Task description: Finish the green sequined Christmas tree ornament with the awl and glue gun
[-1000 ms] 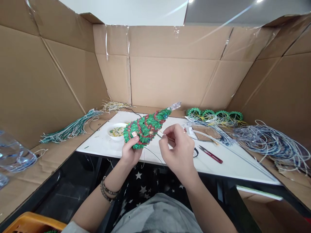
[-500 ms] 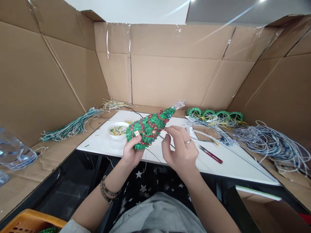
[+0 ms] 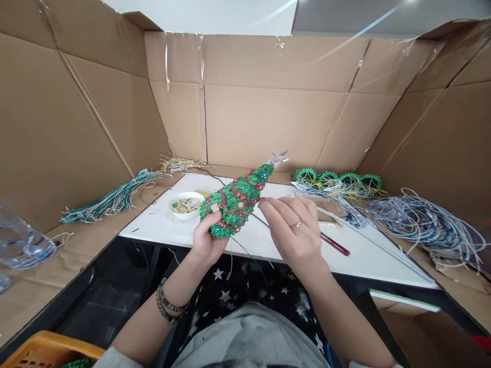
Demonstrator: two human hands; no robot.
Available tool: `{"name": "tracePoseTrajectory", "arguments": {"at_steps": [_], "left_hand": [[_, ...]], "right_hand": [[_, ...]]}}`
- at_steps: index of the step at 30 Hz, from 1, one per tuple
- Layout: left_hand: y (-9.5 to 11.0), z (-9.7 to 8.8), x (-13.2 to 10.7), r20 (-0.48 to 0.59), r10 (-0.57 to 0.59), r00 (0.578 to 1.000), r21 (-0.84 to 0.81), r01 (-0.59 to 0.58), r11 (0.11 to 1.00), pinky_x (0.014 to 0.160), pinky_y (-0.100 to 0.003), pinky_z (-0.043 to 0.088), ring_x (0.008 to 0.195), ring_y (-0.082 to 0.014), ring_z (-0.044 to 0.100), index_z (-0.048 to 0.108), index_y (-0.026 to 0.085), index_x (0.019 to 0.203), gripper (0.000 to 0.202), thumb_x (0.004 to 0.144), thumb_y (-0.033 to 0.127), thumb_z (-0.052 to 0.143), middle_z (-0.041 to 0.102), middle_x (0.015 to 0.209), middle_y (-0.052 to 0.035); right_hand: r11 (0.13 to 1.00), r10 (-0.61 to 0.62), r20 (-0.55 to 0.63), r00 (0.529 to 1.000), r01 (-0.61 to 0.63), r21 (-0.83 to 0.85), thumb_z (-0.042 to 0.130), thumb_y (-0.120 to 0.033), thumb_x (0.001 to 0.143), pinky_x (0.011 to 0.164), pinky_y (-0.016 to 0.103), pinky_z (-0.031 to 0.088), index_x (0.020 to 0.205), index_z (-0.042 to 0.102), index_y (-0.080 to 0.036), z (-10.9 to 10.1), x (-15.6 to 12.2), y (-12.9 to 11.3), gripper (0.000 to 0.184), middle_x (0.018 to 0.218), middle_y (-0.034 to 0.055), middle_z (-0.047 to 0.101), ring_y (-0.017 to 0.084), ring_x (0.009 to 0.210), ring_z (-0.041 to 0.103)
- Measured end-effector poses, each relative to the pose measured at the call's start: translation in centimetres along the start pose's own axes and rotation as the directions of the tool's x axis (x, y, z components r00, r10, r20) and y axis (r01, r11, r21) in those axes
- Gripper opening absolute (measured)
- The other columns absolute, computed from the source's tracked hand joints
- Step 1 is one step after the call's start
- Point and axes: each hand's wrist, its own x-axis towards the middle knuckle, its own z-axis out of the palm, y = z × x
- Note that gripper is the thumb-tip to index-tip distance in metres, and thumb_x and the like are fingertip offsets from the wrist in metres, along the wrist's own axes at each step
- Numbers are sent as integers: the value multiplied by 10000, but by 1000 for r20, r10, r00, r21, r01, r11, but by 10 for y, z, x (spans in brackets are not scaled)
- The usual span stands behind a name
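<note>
A small beaded Christmas tree (image 3: 240, 197), green with red garland strands, leans to the right with a clear star (image 3: 279, 157) at its tip. My left hand (image 3: 207, 240) is closed around the lower part of it, the thumb across its front. Close to the tree's right side, my right hand (image 3: 293, 225) has its thumb and fingers pinched together. Whatever lies between those fingertips is too small to make out. Thin loose wires (image 3: 249, 250) hang from the base of the tree. Behind the right hand lie red-handled snippers (image 3: 335, 244), partly covered.
A white bowl (image 3: 174, 209) of small cut pieces stands left of the tree on the white tabletop (image 3: 153, 227). Green beaded rings (image 3: 328, 176) sit at the back right, near coiled clear tubing (image 3: 425, 222). Green wires (image 3: 111, 199) lie left. Cardboard walls (image 3: 276, 107) enclose the table.
The right hand has shifted slightly right and its fingers have drawn together into a pinch. The tree has turned and tipped a little more upright in the left hand.
</note>
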Motion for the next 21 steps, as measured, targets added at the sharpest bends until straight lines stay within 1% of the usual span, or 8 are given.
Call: {"name": "tracePoseTrajectory", "arguments": {"at_steps": [3, 7, 10, 15, 17, 19, 20, 21], "left_hand": [[-1, 1, -1, 11, -19, 1000, -21, 19, 1000, 691, -345, 548, 737, -223, 689, 722, 200, 1006, 351, 658, 232, 750, 763, 896, -40], [0, -1, 0, 16, -62, 998, -50, 63, 997, 662, -327, 529, 685, -195, 668, 718, 195, 900, 225, 679, 231, 737, 747, 847, -24], [0, -1, 1, -6, -63, 998, -47, 62, 997, 685, -346, 536, 676, -200, 667, 708, 203, 929, 233, 698, 232, 714, 741, 840, -20], [0, 1, 5, -65, -107, 992, -83, 101, 991, 841, -399, 558, 821, -233, 711, 692, 205, 1069, 335, 735, 240, 689, 761, 922, -41], [-1, 0, 7, -87, -147, 985, -125, 136, 983, 878, -424, 557, 837, -233, 716, 691, 200, 1066, 304, 766, 245, 667, 767, 936, -46], [-2, -1, 9, -106, -192, 976, -173, 172, 970, 891, -439, 560, 828, -229, 718, 696, 192, 1033, 253, 791, 241, 643, 770, 929, -49], [-3, -1, 10, -114, -210, 971, -197, 185, 963, 898, -445, 560, 822, -226, 719, 700, 189, 1008, 225, 799, 235, 633, 772, 920, -49], [-3, -2, 11, -118, -223, 968, -214, 194, 957, 908, -452, 559, 816, -224, 721, 703, 188, 982, 198, 805, 229, 624, 773, 911, -48]], "right_hand": [[999, 17, -10, 1000, -17, 46, 532, -54, 925, 689, 347, 427, 1082, 593, -170, 0, 0, 1, 205, 918, 75, 724, 159, 734, 586], [987, -155, 55, 986, 153, 41, 511, -92, 955, 678, 330, 411, 980, 613, -235, -2, 16, 12, 177, 782, -10, 695, 132, 711, 589], [973, -229, 93, 969, 225, 50, 502, -109, 969, 705, 327, 414, 937, 624, -282, -6, 26, 21, 214, 813, -48, 713, 115, 758, 619], [938, -337, -133, 932, 345, 42, 706, -155, 838, 746, 335, 453, 773, 651, -280, -11, -4, 11, 151, 904, -27, 723, 159, 965, 631], [944, -230, -267, 936, 281, 172, 737, -102, 781, 679, 312, 429, 724, 614, -291, -4, -28, -2, 233, 822, -65, 688, 127, 825, 611], [951, -32, -242, 970, 104, 292, 718, -138, 798, 629, 306, 425, 794, 621, -261, 12, -47, -14, 156, 780, -23, 649, 126, 711, 582], [936, 138, -191, 972, -65, 345, 678, -147, 823, 658, 314, 456, 891, 629, -253, 22, -54, -18, 135, 812, 0, 644, 142, 736, 596], [867, 338, -104, 935, -267, 420, 658, -192, 849, 708, 338, 498, 1009, 620, -242, 32, -57, -22, 172, 902, 39, 656, 173, 824, 625]]}}
